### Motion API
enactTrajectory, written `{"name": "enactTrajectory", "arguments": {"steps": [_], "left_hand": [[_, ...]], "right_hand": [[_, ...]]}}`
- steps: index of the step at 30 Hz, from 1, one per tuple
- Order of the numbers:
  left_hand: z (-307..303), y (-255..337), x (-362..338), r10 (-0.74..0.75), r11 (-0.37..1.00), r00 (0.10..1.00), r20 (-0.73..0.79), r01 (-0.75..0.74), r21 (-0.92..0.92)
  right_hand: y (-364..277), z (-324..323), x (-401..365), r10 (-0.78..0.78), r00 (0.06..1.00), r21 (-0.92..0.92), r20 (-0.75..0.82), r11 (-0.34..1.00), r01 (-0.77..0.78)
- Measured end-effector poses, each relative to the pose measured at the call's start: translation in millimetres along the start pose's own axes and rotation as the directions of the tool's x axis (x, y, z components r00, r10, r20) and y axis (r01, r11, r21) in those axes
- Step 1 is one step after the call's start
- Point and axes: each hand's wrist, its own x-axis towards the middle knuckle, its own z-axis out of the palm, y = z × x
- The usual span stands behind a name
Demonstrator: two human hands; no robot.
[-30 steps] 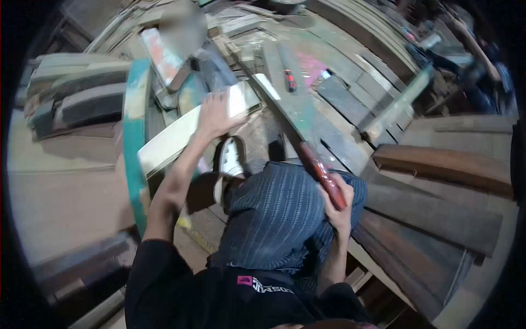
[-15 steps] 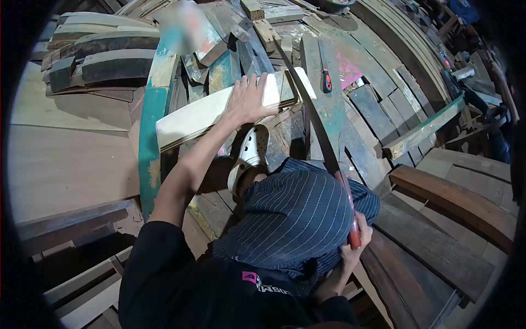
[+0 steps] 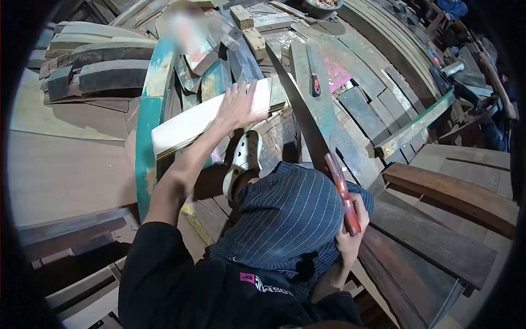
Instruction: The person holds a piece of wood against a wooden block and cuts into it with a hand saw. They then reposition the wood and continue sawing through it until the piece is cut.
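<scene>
My left hand (image 3: 236,108) lies flat with its fingers spread on a pale wooden board (image 3: 186,126), pressing on its right part. The board slants across a teal-painted beam (image 3: 146,148). My right hand (image 3: 352,225) is wrapped round the red handle (image 3: 342,192) of a handsaw. The long dark saw blade (image 3: 304,118) points up and to the left, beside the board's right end. A foot in a white clog (image 3: 242,159) is below the board, near my left forearm.
A red-and-black handled tool (image 3: 315,85) lies on a plank behind the blade. Stacked curved timbers (image 3: 115,75) are at the upper left. A brown curved beam (image 3: 449,197) is at the right, and a bowl (image 3: 324,6) at the top.
The severed-looking right end of the board is no longer crossed by the saw. The blade now stands clear to its right, turned more broadside. The whole view has shifted slightly.
</scene>
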Motion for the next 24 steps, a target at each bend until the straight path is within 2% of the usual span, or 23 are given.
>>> {"name": "enactTrajectory", "arguments": {"steps": [3, 6, 7, 10, 14, 17, 18, 20, 23, 24], "left_hand": [[1.0, -1.6, 0.2, -0.009, 1.0, 1.0, 0.011, 0.009, -0.018], [6.8, -3.8, -0.3, 0.016, 0.999, 0.999, -0.034, -0.015, 0.028], [1.5, -0.6, 0.3, 0.0, 1.0, 1.0, 0.0, 0.0, 0.028], [11.0, -6.1, 2.1, 0.01, 0.999, 1.0, -0.024, -0.009, 0.049], [3.7, -2.0, 1.7, 0.005, 1.0, 1.0, -0.004, -0.005, 0.023], [4.7, -1.4, 4.0, -0.014, 1.0, 1.0, -0.014, 0.015, 0.014], [5.1, -1.1, 4.9, -0.022, 1.0, 1.0, -0.014, 0.022, 0.004], [2.6, 2.8, 4.5, -0.039, 0.999, 0.999, -0.002, 0.039, -0.008], [3.1, 4.9, 1.9, -0.077, 0.997, 0.997, 0.01, 0.076, 0.028], [-3.5, 7.3, 2.5, -0.095, 0.995, 0.992, 0.078, 0.093, 0.029]], "right_hand": [[-0.5, 7.2, 18.7, -0.053, 0.999, 0.071, 0.013, 0.996, 0.052], [-19.4, 4.0, 32.1, 0.027, 0.999, -0.02, 0.022, 0.999, -0.026], [-16.2, 7.1, 36.2, 0.025, 1.0, 0.049, 0.013, 0.998, -0.026], [1.2, 27.1, 54.6, -0.041, 0.999, 0.084, -0.007, 0.996, 0.041], [32.6, 64.6, 88.3, 0.017, 0.999, 0.195, 0.038, 0.98, -0.024], [29.8, 79.1, 94.2, -0.027, 0.999, 0.131, -0.023, 0.991, 0.03], [29.5, 82.4, 93.8, -0.03, 1.0, 0.147, 0.007, 0.989, 0.028], [18.1, 74.3, 85.2, -0.196, 0.98, 0.037, 0.044, 0.98, 0.194], [17.6, 55.2, 54.1, -0.179, 0.983, 0.009, 0.032, 0.984, 0.178], [21.9, 42.5, 40.2, -0.115, 0.991, -0.011, 0.065, 0.993, 0.116]]}}
